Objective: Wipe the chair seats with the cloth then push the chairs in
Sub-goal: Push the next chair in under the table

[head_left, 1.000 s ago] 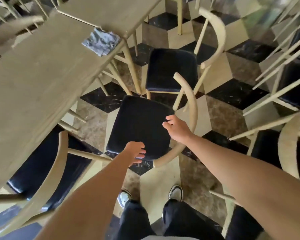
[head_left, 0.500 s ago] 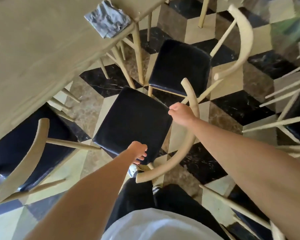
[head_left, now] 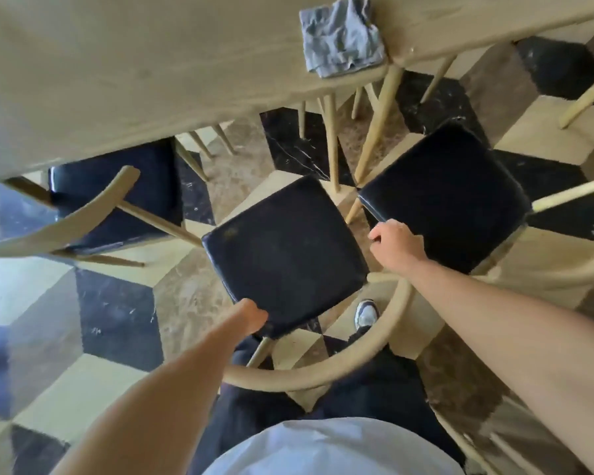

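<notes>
The middle chair [head_left: 285, 248] is held at both sides of its black seat. The left hand [head_left: 251, 317] is closed on the seat's near left corner, its fingers hidden beneath the edge. The right hand [head_left: 396, 245] is curled shut at the seat's right side, though what exactly is gripped cannot be told. The cloth [head_left: 342, 36] is seen crumpled on the table [head_left: 134, 70], beyond the chair, at the table's edge.
</notes>
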The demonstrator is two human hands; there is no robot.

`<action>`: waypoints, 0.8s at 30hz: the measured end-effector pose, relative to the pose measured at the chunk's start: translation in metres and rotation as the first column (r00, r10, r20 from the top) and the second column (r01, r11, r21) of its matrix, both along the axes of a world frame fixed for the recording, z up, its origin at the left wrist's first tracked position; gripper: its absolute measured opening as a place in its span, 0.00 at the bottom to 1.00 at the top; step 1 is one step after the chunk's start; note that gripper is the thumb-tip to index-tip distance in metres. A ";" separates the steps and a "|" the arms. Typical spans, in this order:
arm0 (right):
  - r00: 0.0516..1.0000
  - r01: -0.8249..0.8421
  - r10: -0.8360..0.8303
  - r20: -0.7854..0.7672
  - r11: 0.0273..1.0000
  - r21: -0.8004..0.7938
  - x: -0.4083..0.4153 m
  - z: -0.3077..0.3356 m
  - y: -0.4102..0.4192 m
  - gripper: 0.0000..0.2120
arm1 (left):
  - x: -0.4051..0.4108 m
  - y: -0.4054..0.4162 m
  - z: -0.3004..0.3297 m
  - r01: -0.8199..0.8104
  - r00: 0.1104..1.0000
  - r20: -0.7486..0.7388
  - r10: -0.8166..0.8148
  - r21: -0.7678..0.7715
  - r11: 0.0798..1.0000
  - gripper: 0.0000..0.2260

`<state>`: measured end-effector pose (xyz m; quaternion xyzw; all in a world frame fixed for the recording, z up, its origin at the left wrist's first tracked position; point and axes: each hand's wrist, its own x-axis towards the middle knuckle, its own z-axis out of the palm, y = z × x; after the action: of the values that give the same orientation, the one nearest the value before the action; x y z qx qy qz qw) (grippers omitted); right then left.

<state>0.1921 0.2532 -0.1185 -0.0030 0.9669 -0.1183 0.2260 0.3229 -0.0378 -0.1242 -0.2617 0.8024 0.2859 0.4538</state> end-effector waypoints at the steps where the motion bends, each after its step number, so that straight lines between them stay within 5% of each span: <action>1: 0.999 -0.053 0.053 -0.011 0.998 -0.038 -0.005 -0.001 0.007 0.10 | 0.009 0.001 -0.001 -0.114 0.993 -0.047 0.110 -0.096 0.989 0.06; 3: 0.985 -0.161 0.158 -0.067 0.986 -0.036 -0.011 0.000 0.020 0.13 | 0.031 -0.007 0.005 -0.162 0.987 -0.052 0.154 -0.291 0.943 0.08; 6: 0.984 -0.171 0.176 -0.041 0.981 0.096 -0.018 0.003 0.047 0.28 | 0.070 -0.002 0.009 -0.212 0.976 -0.063 0.210 -0.520 0.827 0.26; 8: 0.994 0.070 -0.075 0.075 0.996 0.062 -0.017 0.005 0.056 0.37 | 0.082 0.011 0.015 -0.320 0.944 -0.119 0.307 -0.555 0.768 0.30; 10: 0.880 0.436 -0.427 0.207 0.900 -0.001 -0.009 0.004 0.058 0.38 | 0.088 0.023 0.016 -0.485 0.871 -0.220 0.440 -0.533 0.693 0.29; 13: 0.704 0.668 -0.613 0.358 0.743 -0.042 0.006 0.000 0.050 0.28 | 0.090 0.032 0.019 -0.754 0.642 -0.335 0.690 -0.436 0.490 0.26; 18: 0.497 0.839 -0.716 0.490 0.541 -0.060 0.009 -0.011 0.051 0.30 | 0.101 0.031 0.003 -0.915 0.371 -0.303 0.878 -0.279 0.291 0.13; 22: 0.364 0.904 -0.696 0.619 0.424 -0.054 0.017 -0.013 0.055 0.31 | 0.113 0.038 -0.011 -0.989 -0.091 -0.191 0.977 -0.094 -0.110 0.10; 24: 0.326 0.925 -0.661 0.676 0.372 -0.083 0.026 -0.016 0.054 0.31 | 0.116 0.037 -0.017 -0.976 -0.212 -0.082 0.974 -0.036 -0.216 0.11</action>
<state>0.2181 0.3072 -0.1340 0.4691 0.6641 -0.4361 0.3857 0.4387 -0.0005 -0.1411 -0.8049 0.3162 0.5004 0.0409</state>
